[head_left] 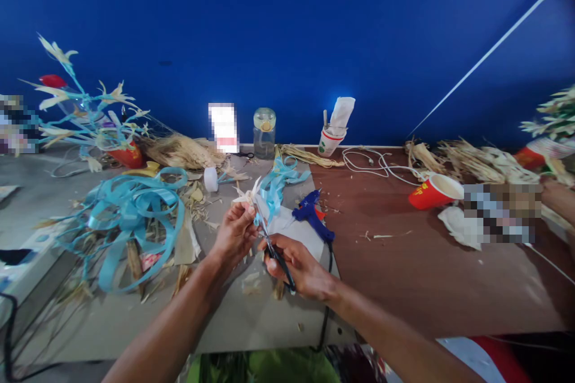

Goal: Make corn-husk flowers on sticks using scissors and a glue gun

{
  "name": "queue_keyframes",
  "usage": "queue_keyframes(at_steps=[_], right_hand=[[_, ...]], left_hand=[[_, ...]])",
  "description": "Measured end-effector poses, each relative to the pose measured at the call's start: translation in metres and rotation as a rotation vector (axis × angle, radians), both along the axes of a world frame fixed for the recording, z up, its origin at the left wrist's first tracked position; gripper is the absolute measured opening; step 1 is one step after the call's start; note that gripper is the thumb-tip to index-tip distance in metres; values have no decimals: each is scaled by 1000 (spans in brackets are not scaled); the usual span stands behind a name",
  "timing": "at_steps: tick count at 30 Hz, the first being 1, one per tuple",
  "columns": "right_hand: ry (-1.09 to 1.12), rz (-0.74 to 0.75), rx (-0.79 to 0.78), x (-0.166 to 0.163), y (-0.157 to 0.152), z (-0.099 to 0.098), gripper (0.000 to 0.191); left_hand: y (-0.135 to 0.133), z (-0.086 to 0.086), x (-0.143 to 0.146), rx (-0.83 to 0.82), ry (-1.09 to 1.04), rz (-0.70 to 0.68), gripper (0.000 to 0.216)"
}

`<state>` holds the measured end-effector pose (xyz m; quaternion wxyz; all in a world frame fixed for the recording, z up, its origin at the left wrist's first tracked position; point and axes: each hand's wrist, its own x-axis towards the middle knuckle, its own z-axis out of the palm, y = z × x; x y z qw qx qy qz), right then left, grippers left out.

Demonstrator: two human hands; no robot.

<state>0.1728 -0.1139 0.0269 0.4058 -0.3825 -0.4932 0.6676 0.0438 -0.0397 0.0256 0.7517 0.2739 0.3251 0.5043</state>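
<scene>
My left hand [236,228] pinches a small flower of pale dried husk [245,195], its pointed petals spreading above the fingertips. In my right hand [299,263] is a pair of scissors [280,260] with dark handles. The blades point up and left, right beside the flower and the left fingertips; whether they touch the husk I cannot tell. A bit of light blue ribbon shows at the left fingers. Just right of the hands a blue glue gun [312,215] lies on a white sheet [299,233]. Loops of light blue ribbon [135,215] are heaped to the left.
Blue-stemmed husk flowers stand in a red cup [128,155] at the left. A glass jar [265,134] and a paper cup with tissue [331,140] stand by the wall. A tipped red cup [433,191], a white cable [381,161] and husk bundles [471,158] lie right. Another person's hand [559,194] shows far right.
</scene>
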Motion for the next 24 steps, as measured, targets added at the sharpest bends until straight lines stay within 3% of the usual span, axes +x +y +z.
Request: queue_keyframes(at_steps=[14, 24], right_hand=[[-70, -101, 138, -4, 1, -5, 39], [-94, -113, 126, -5, 1, -3, 43]], left_hand=[[-8, -2, 6, 12, -64, -18, 38], [-7, -2, 4, 18, -37, -31, 40]])
